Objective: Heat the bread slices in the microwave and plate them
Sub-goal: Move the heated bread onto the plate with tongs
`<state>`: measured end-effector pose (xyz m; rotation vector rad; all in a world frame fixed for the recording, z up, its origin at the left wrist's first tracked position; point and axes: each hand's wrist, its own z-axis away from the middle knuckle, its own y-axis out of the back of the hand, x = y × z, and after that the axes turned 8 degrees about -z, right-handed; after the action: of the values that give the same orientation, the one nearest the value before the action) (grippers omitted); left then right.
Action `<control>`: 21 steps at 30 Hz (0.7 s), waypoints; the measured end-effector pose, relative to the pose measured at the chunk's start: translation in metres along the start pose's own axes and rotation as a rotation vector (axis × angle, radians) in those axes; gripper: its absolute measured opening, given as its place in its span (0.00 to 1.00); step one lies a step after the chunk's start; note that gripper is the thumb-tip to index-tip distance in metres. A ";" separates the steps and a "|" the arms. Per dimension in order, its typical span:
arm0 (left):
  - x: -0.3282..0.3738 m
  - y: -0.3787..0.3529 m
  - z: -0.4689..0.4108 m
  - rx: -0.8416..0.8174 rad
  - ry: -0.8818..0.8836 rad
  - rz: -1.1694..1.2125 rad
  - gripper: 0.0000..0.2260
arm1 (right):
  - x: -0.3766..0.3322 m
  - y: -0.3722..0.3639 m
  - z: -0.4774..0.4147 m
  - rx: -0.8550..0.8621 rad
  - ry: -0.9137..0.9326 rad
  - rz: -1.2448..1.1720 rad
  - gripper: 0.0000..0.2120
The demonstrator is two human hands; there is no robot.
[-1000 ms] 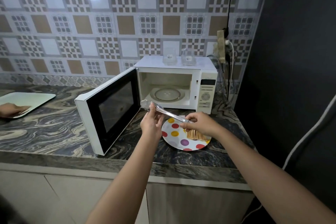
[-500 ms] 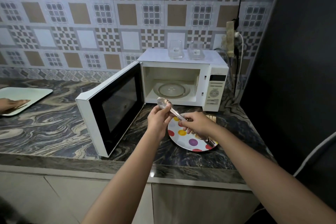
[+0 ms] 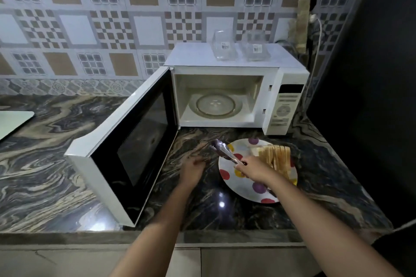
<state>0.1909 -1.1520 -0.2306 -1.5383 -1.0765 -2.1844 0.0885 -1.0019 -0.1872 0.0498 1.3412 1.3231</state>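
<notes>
You cannot read any word or number here. The left clear tub (image 3: 220, 38) on top of the microwave (image 3: 191, 56) has a small white sticker (image 3: 225, 46) with dark lines like a bar code, but the marks are too small to read. The right clear tub (image 3: 262, 38) just beside it has a second sticker (image 3: 256, 48), and its print is just as tiny. On the front of the microwave, the control panel (image 3: 287, 96) has rows of little grey marks and a round dial (image 3: 283, 110), but the writing there is only a blur. The screen (image 3: 291, 88) at the top of that panel is dark.
</notes>
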 end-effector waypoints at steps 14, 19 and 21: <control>-0.071 -0.017 -0.026 -0.003 -0.319 -0.886 0.25 | 0.012 -0.043 -0.047 0.287 -0.318 0.025 0.15; -0.071 -0.019 -0.021 0.014 -0.339 -0.895 0.34 | 0.006 -0.044 -0.048 0.379 -0.346 0.064 0.16; -0.072 -0.019 -0.021 0.007 -0.324 -0.903 0.31 | 0.003 -0.042 -0.050 0.410 -0.388 0.010 0.18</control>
<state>0.1938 -1.1678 -0.3064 -1.6261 -2.2223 -2.4450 0.0796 -1.0464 -0.2342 0.5660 1.2523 0.9651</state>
